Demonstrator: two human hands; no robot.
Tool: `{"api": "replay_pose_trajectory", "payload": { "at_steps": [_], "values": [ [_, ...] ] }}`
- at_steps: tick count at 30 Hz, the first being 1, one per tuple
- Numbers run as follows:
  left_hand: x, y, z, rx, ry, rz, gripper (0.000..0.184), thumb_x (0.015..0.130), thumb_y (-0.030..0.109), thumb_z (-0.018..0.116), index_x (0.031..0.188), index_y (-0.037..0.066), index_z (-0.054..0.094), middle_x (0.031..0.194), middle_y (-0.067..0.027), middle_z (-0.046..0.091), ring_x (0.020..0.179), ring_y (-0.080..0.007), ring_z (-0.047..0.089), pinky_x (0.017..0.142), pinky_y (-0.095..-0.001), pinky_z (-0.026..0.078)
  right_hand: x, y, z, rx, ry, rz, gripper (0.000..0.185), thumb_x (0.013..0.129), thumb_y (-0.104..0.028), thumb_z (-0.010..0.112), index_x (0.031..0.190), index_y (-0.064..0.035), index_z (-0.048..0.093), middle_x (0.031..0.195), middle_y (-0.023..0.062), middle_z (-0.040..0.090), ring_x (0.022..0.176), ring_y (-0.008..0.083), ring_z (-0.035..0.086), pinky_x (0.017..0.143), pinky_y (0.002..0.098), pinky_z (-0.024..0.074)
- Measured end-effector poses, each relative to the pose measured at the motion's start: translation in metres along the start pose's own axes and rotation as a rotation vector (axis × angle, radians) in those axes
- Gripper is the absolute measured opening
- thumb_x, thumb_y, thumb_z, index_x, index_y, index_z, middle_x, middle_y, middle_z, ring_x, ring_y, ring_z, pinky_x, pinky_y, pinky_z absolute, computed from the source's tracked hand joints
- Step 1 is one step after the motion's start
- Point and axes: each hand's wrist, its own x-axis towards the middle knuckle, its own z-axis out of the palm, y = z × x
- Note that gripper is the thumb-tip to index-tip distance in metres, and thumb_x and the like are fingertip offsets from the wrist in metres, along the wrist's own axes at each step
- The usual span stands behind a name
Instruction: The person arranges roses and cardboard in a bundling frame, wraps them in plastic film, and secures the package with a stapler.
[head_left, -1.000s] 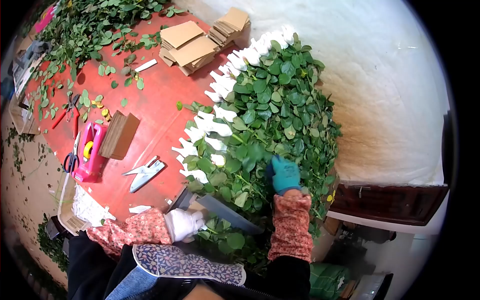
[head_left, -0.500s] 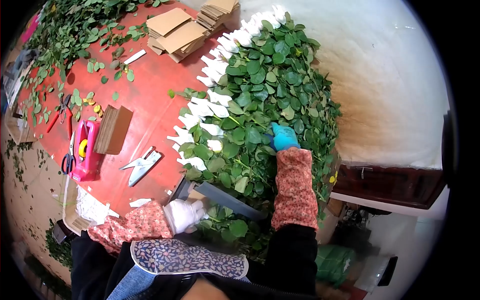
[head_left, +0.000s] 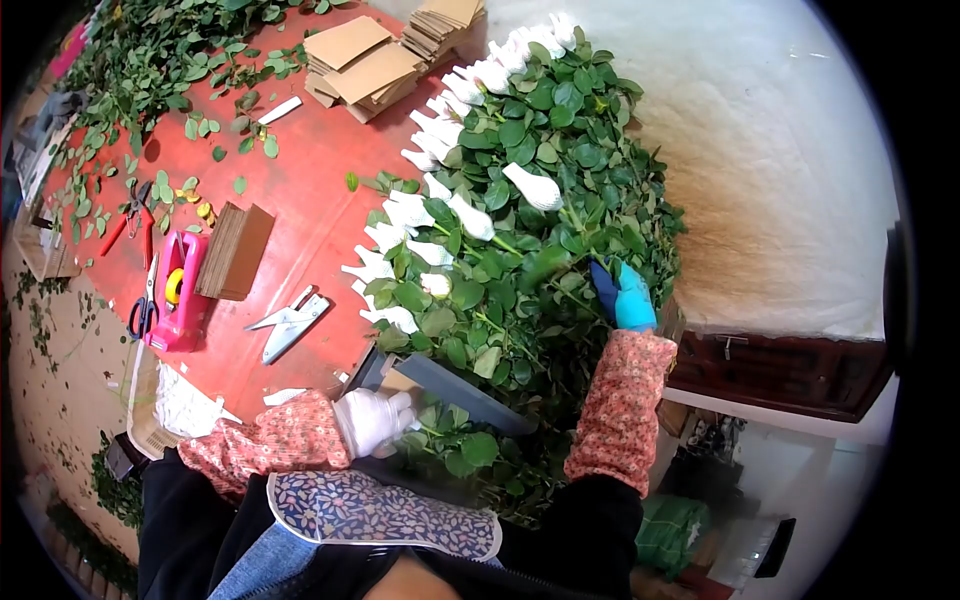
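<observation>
My right hand (head_left: 630, 297), in a blue glove, is closed around leafy rose stems at the right side of a large pile of roses. Two roses with white-sleeved heads, an upper rose (head_left: 535, 187) and a lower rose (head_left: 472, 218), stick out to the left, their stems running toward that hand. My left hand (head_left: 375, 422), in a white glove, has curled fingers beside a grey box (head_left: 465, 392). From its fingertips a leafy stem (head_left: 475, 450) extends right; the part inside the hand is hidden. More white-sleeved roses (head_left: 435, 130) line the pile's left edge.
On the red table (head_left: 310, 220) lie a stapler (head_left: 290, 325), a pink tape dispenser (head_left: 180, 295), scissors (head_left: 143, 312), red-handled pliers (head_left: 135, 220) and stacked cardboard pieces (head_left: 235, 250). More cardboard (head_left: 365, 65) and loose leaves (head_left: 150, 75) are farther back. A whitish wall (head_left: 770, 180) borders the right.
My right hand has moved right and slightly toward me, drawing the stems along. Two white-sleeved roses now stand out above the leaves. My left hand has hardly moved.
</observation>
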Motion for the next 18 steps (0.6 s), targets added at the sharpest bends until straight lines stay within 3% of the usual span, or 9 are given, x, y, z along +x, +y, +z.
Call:
{"api": "replay_pose_trajectory", "payload": {
  "at_steps": [1,5,6,8,9,11,13,15,18],
  "values": [
    [0.000,0.000,-0.002,0.005,-0.001,0.002,0.052,0.069,0.025,0.077,0.112,0.009,0.052,0.098,-0.0087,0.052,0.077,-0.0264,0.065,0.064,-0.0384,0.053,-0.001,-0.010,-0.007,-0.295,0.001,-0.087,0.031,0.087,-0.024,0.070,0.109,-0.0032,0.065,0.097,0.0178,0.068,0.086,0.0351,0.064,0.074,0.0404,0.0506],
    [0.000,0.000,-0.003,-0.034,-0.094,-0.063,0.050,0.069,0.022,0.076,0.112,0.008,0.056,0.104,-0.0109,0.053,0.086,-0.0283,0.065,0.069,-0.0412,0.053,0.005,-0.072,-0.046,-0.143,0.125,-0.126,0.022,0.091,-0.012,0.058,0.106,0.0016,0.067,0.094,0.0157,0.070,0.083,0.0273,0.067,0.071,0.0356,0.0512],
    [0.000,-0.003,0.001,-0.067,-0.064,-0.035,0.049,0.068,0.021,0.075,0.111,0.008,0.056,0.104,-0.0106,0.054,0.087,-0.0283,0.065,0.071,-0.0408,0.054,-0.005,-0.053,-0.034,-0.256,0.267,-0.231,0.022,0.090,-0.020,0.061,0.098,-0.0003,0.068,0.086,0.0161,0.069,0.075,0.0298,0.066,0.067,0.0367,0.0507],
    [-0.001,0.000,0.000,-0.065,-0.044,-0.019,0.049,0.068,0.019,0.076,0.111,0.008,0.057,0.104,-0.0100,0.055,0.087,-0.0280,0.065,0.074,-0.0398,0.054,0.002,-0.038,-0.015,0.127,-0.021,0.100,0.024,0.086,-0.030,0.067,0.089,-0.0066,0.067,0.081,0.0184,0.067,0.072,0.0376,0.062,0.066,0.0441,0.0490],
    [-0.001,0.000,0.003,-0.059,-0.031,-0.010,0.049,0.068,0.019,0.076,0.111,0.008,0.057,0.104,-0.0100,0.055,0.087,-0.0280,0.065,0.074,-0.0398,0.054,0.006,-0.030,-0.010,-0.491,-0.129,-0.145,0.023,0.085,-0.031,0.068,0.087,-0.0079,0.067,0.082,0.0188,0.066,0.073,0.0386,0.061,0.067,0.0459,0.0488],
    [0.000,-0.005,0.012,-0.032,-0.019,-0.015,0.049,0.068,0.021,0.076,0.111,0.008,0.057,0.105,-0.0107,0.055,0.086,-0.0286,0.065,0.073,-0.0402,0.054,-0.001,0.004,0.002,-0.507,0.024,-0.250,0.020,0.086,-0.026,0.066,0.096,-0.0088,0.067,0.089,0.0200,0.066,0.081,0.0404,0.061,0.072,0.0465,0.0485],
    [-0.002,0.003,0.009,0.053,-0.005,-0.038,0.048,0.069,0.022,0.076,0.111,0.008,0.057,0.107,-0.0112,0.054,0.086,-0.0288,0.065,0.073,-0.0402,0.054,-0.002,-0.034,-0.024,-0.432,0.071,0.046,0.021,0.084,-0.027,0.066,0.094,-0.0086,0.068,0.087,0.0177,0.068,0.082,0.0389,0.062,0.073,0.0466,0.0478],
    [-0.003,0.006,0.004,0.044,0.006,-0.040,0.047,0.070,0.022,0.076,0.111,0.008,0.057,0.109,-0.0110,0.054,0.088,-0.0292,0.065,0.075,-0.0401,0.054,-0.008,-0.048,-0.043,-0.338,0.319,-0.046,0.030,0.083,-0.019,0.067,0.106,0.0001,0.065,0.099,0.0228,0.065,0.090,0.0405,0.061,0.078,0.0480,0.0476],
    [0.000,0.001,0.011,0.057,-0.013,-0.023,0.049,0.070,0.025,0.076,0.111,0.009,0.057,0.109,-0.0106,0.054,0.089,-0.0296,0.064,0.076,-0.0414,0.053,-0.011,-0.052,-0.061,0.074,0.580,-0.154,0.028,0.085,-0.014,0.064,0.107,0.0023,0.064,0.098,0.0241,0.063,0.092,0.0395,0.061,0.077,0.0438,0.0486]
  ]
}}
